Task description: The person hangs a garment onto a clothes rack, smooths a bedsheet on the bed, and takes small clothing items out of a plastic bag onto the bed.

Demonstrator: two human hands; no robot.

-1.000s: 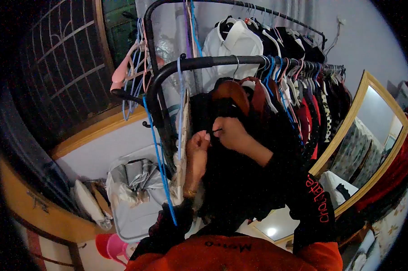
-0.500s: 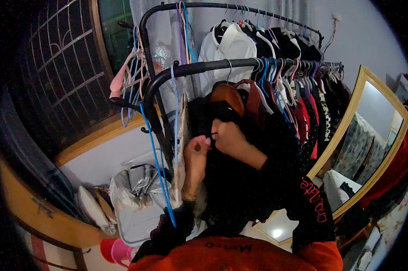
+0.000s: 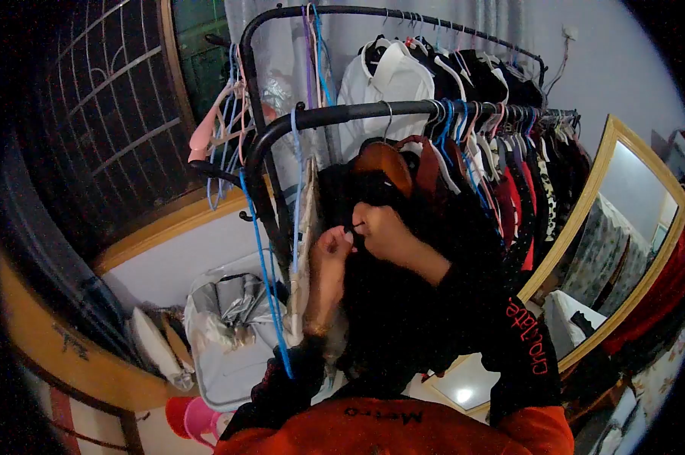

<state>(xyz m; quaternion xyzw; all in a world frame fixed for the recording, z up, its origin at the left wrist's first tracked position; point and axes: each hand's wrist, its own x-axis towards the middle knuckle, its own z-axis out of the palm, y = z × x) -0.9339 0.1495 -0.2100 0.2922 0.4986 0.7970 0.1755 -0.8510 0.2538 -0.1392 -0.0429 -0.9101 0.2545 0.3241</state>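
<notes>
A black garment [image 3: 388,318] hangs from the front bar of the clothes rack on a hanger [image 3: 388,120]. Brown-orange lining [image 3: 384,161] shows at its neck. High on its front, my left hand [image 3: 332,250] and my right hand [image 3: 384,229] work close together, the fingertips almost meeting. Each hand is closed in a pinch on the dark cloth; any small fastening between the fingers is too dark to make out. A long blue hanger [image 3: 269,284] dangles just left of my left forearm.
The black rack [image 3: 323,117] carries many clothes along two bars, including a white shirt [image 3: 384,83]. Pink hangers [image 3: 210,136] cluster at its left end. A framed mirror [image 3: 623,220] leans at right. Below left are a grey container [image 3: 213,371] and a pink plastic item [image 3: 197,421].
Both hands keep their pinch at nearly the same spot on the garment. The view has shifted very slightly.
</notes>
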